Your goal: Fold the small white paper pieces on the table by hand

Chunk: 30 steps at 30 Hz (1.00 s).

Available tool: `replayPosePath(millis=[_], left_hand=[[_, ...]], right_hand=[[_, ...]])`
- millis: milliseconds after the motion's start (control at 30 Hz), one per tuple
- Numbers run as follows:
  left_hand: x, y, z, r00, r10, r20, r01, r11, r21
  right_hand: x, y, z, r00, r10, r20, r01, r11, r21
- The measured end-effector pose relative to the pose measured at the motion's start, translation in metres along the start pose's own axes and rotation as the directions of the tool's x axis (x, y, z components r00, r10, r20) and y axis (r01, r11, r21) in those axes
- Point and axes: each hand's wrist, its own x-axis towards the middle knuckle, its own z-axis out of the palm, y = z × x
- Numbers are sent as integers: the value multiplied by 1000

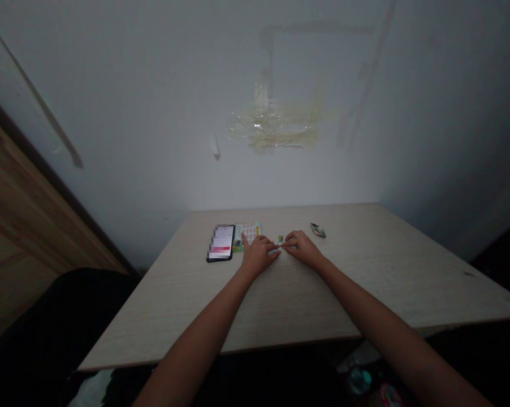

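Note:
Over the middle of the table, my left hand and my right hand meet at the fingertips. Both are closed in a pinch around something small and whitish, too tiny to make out. Just beyond the fingertips lies a small yellow and green piece. A printed leaflet with rows of small pictures sits behind my left hand, partly covered by it. Left of the leaflet is a phone with its screen lit. A crumpled, shiny wrapper-like scrap rests beyond my right hand.
The light wood-grain table reaches back to a pale wall with old tape stuck on it. A dark, soft-looking shape stands at the left. Below the front edge at right are a bottle-like object and other items in shadow.

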Motion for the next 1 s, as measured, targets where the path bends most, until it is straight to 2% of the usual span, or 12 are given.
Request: replayPosePath(millis=[267,567,1000], left_hand=[[-1,0,-1,1000,-13,20,12,999,31],[-2,1,-1,1000,-23,19,22,999,42],[0,-2,2,998,-37,44,36,999,9]], right_hand=[[2,2,0,998,56,-35,-55,998,35],[2,3,1,1000,8,-23,-7,999,43],[2,8,6,996,89,-19,-90,993,-76]])
